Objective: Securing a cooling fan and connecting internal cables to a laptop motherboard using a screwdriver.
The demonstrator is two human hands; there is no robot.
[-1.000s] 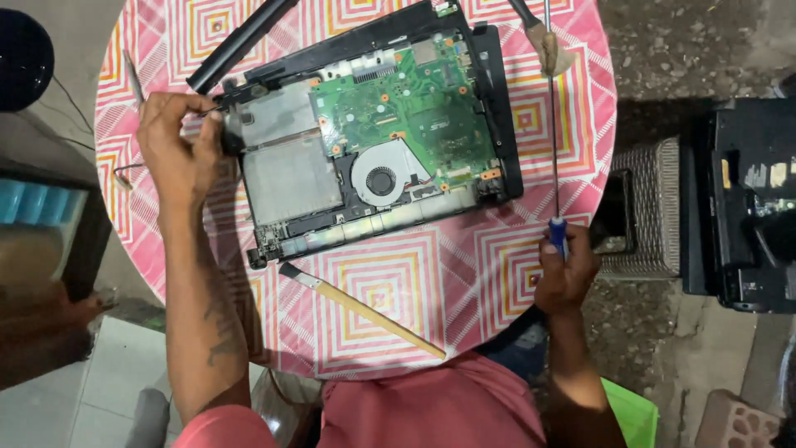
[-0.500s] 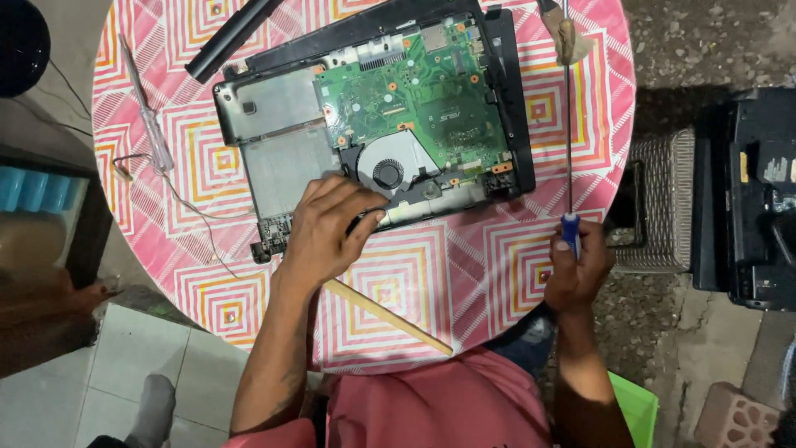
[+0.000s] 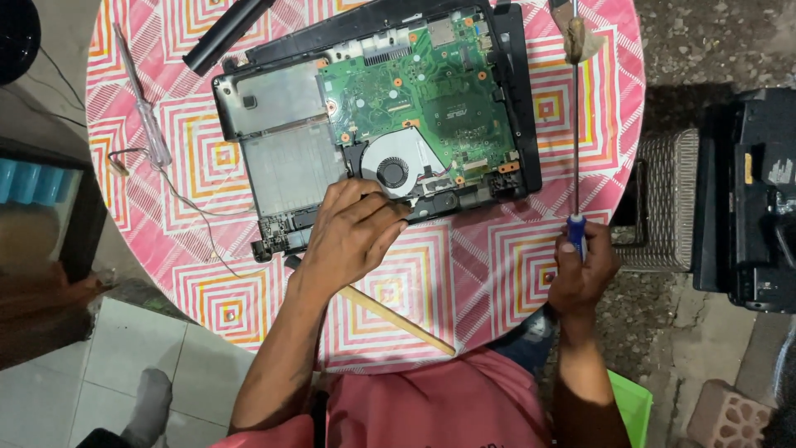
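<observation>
Resting on the front edge of the opened laptop (image 3: 373, 116), the left hand (image 3: 352, 236) is lying w/ fingers (image 3: 383, 207) released, touching the base beside the round fan (image 3: 391, 172). Laptop is sitting mid-desk (image 3: 464, 274), green board (image 3: 419, 91) exposed. Right hand (image 3: 580, 274) is clenching a long screwdriver (image 3: 575, 149) by its blue handle, shaft pointing away. Clear-handled screwdriver (image 3: 149, 124) is lying left; wooden stick (image 3: 398, 319) under the left forearm.
</observation>
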